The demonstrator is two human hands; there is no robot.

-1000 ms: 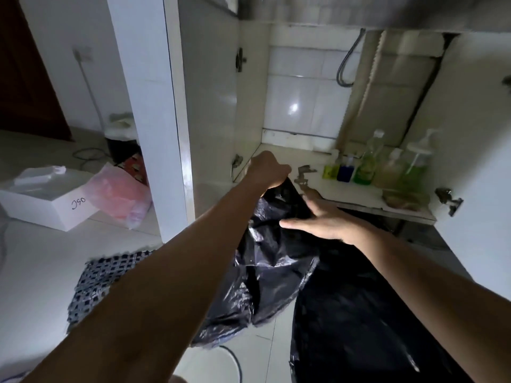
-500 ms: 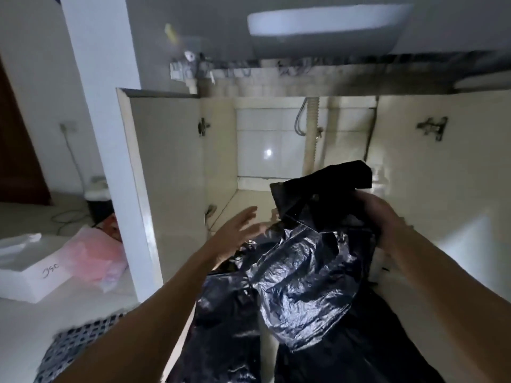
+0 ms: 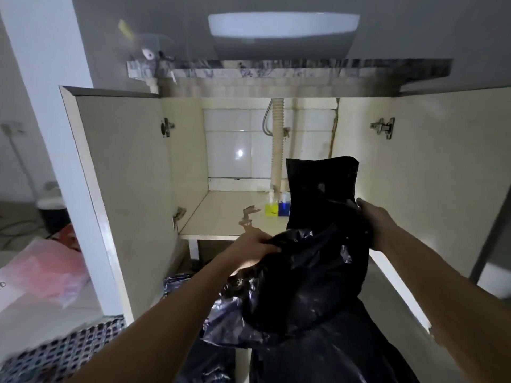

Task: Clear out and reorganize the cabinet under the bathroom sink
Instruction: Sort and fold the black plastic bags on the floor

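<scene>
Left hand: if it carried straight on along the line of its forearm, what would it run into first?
The left hand already grips the black bag. Beyond that, probably the cabinet shelf edge, then the yellow bottle; depth is unclear.

- A black bin bag (image 3: 318, 272) of thin plastic film, crinkled and glossy, catching pale highlights at its folds; both hands grip it.
- Cabinet doors (image 3: 124, 189) and shelf (image 3: 221, 214) of cream laminate board, smooth with a dull sheen; the shelf surface is chipped near its front edge.
- Door hinges (image 3: 383, 128) of bright metal.
- Back wall at twelve o'clock of white glazed tiles (image 3: 235, 150), very glossy, with one light reflection.
- A ribbed, matt plastic drain hose (image 3: 277, 145).
- Counter (image 3: 290, 71) edge of veined, polished stone.
- Basin (image 3: 282, 31) of smooth white ceramic.
- At eight o'clock, a translucent pink plastic bag (image 3: 52, 272).
</scene>
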